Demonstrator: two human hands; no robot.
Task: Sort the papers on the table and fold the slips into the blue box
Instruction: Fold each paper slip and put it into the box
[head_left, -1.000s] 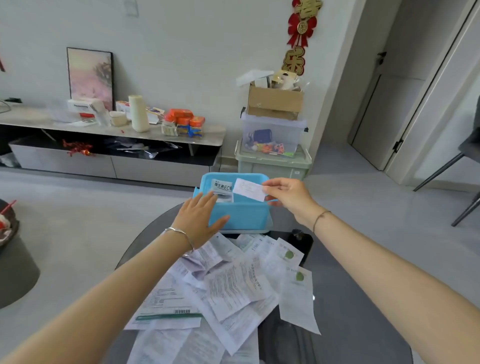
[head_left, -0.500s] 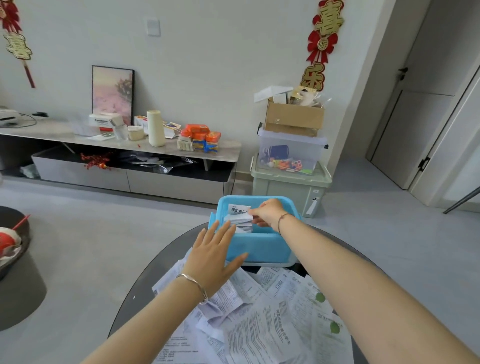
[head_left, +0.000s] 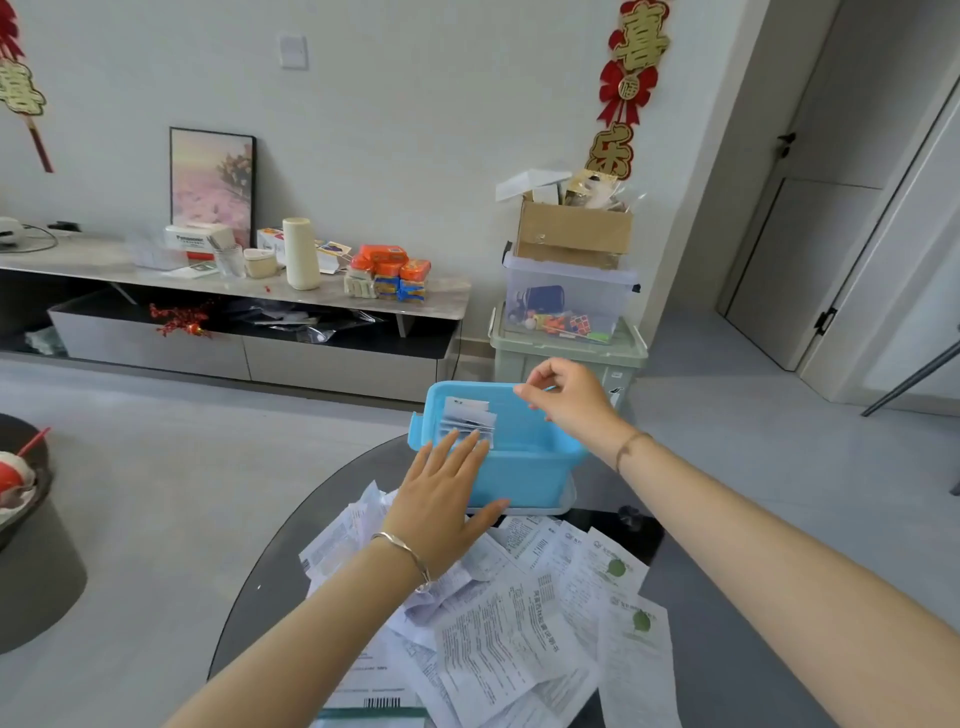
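Observation:
The blue box (head_left: 524, 467) stands at the far edge of the dark round table (head_left: 727, 623). Folded slips (head_left: 467, 418) stand upright against its left inner wall. My left hand (head_left: 441, 499) lies flat with straight fingers against the box's near left side, fingertips at the rim. My right hand (head_left: 566, 397) hovers over the box's far right corner with fingers loosely curled and nothing visible in them. A pile of printed papers (head_left: 509, 623) covers the table in front of the box, partly under my left forearm.
Beyond the table are a low TV cabinet (head_left: 234, 332) with boxes and cups, stacked storage bins (head_left: 566, 332) topped by a cardboard box, and a door at the right. A dark round stool (head_left: 31, 545) stands at the left.
My right hand has let go of the slip, which now stands in the box with the others, and has lifted to the right. My left hand slid up to the box's rim.

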